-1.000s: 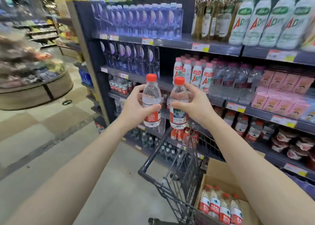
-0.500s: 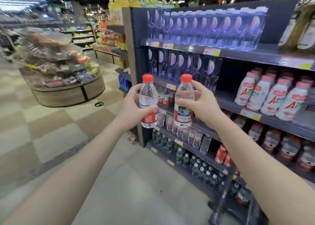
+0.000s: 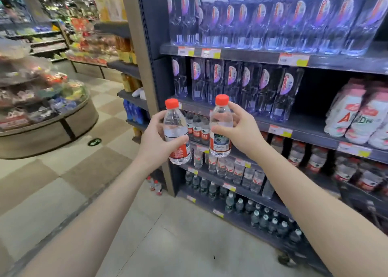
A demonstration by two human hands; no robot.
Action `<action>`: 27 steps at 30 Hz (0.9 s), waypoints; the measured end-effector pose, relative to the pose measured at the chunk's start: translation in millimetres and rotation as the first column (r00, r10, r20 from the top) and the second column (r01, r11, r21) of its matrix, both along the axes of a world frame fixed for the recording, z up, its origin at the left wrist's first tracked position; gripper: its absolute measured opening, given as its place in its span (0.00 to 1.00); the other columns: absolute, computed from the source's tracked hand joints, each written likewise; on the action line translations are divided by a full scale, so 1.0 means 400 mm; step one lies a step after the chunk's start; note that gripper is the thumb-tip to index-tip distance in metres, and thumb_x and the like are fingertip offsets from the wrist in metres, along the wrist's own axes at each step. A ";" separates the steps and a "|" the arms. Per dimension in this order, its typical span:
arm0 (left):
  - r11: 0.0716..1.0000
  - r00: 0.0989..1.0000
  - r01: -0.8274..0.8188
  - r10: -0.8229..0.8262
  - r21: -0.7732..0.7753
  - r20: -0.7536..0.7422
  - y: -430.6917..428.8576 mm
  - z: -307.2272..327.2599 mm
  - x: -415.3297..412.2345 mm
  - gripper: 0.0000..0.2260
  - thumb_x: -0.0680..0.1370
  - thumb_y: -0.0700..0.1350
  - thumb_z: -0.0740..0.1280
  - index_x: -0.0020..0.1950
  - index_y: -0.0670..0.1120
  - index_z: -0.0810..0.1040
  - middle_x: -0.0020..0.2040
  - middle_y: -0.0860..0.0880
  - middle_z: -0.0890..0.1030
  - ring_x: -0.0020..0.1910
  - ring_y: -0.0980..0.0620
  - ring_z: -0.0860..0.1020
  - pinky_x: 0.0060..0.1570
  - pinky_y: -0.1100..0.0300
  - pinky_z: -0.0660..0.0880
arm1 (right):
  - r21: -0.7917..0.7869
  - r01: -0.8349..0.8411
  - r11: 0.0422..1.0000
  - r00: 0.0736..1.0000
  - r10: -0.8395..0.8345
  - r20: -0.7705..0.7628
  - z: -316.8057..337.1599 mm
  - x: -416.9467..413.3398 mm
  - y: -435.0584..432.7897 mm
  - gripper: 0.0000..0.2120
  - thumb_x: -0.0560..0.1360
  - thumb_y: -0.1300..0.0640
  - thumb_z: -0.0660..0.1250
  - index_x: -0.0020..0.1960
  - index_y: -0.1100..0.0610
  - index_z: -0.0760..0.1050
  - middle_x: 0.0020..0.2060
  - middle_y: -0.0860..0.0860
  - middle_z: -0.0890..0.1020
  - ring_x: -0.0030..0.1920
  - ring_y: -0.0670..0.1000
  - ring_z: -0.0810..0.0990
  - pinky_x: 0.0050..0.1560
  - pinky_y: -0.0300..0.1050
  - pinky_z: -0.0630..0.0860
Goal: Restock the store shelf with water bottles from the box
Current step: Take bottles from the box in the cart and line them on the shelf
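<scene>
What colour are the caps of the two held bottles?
Red, on both caps, clear in the head view.

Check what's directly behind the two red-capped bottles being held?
Behind the left bottle and right bottle: a shelf row of red-labelled bottles. The held bottles and both hands cover part of that row, so its count is unclear.

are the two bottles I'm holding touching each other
Apart. The head view shows shelf bottles through a clear gap between the left bottle and the right bottle, each held upright in its own hand.
</scene>
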State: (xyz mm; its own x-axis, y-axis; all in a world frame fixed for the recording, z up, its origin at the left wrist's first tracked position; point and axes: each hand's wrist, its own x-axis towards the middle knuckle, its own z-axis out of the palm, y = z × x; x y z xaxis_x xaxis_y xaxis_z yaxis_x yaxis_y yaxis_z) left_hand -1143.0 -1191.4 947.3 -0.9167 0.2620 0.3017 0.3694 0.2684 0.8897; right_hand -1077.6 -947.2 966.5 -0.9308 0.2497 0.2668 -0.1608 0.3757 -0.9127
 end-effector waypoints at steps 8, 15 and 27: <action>0.985 0.985 0.170 -0.170 -0.031 -0.001 0.132 -0.072 -0.369 0.33 0.73 0.47 0.81 0.73 0.57 0.69 0.60 0.55 0.84 0.56 0.58 0.84 0.57 0.53 0.82 | 0.049 0.103 0.993 0.994 -0.105 0.039 -0.088 -0.297 0.113 0.40 0.68 0.48 0.80 0.76 0.41 0.67 0.69 0.45 0.78 0.69 0.48 0.76 0.69 0.59 0.74; 0.953 0.959 0.283 -0.282 -0.109 0.022 0.223 -0.123 -0.581 0.35 0.71 0.46 0.82 0.73 0.58 0.70 0.57 0.55 0.84 0.53 0.63 0.82 0.51 0.70 0.77 | 0.031 0.210 0.977 0.974 -0.212 0.081 -0.144 -0.439 0.161 0.42 0.65 0.43 0.78 0.77 0.41 0.67 0.68 0.44 0.79 0.68 0.49 0.77 0.68 0.60 0.75; 0.839 0.850 0.526 -0.521 -0.139 0.078 0.324 -0.291 -0.707 0.34 0.71 0.42 0.82 0.72 0.54 0.71 0.57 0.55 0.85 0.53 0.60 0.84 0.53 0.64 0.79 | 0.028 0.441 0.897 0.884 -0.440 0.159 -0.291 -0.458 0.152 0.40 0.68 0.45 0.79 0.76 0.41 0.68 0.65 0.43 0.80 0.65 0.47 0.79 0.63 0.56 0.79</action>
State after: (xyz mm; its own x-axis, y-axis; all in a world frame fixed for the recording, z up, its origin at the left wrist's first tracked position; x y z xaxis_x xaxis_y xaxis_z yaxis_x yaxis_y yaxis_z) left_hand -1425.8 -1061.7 830.8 -0.6393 0.7451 0.1902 0.4620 0.1744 0.8696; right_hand -1260.9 -886.4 850.1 -0.7537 0.6456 0.1228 0.1649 0.3667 -0.9156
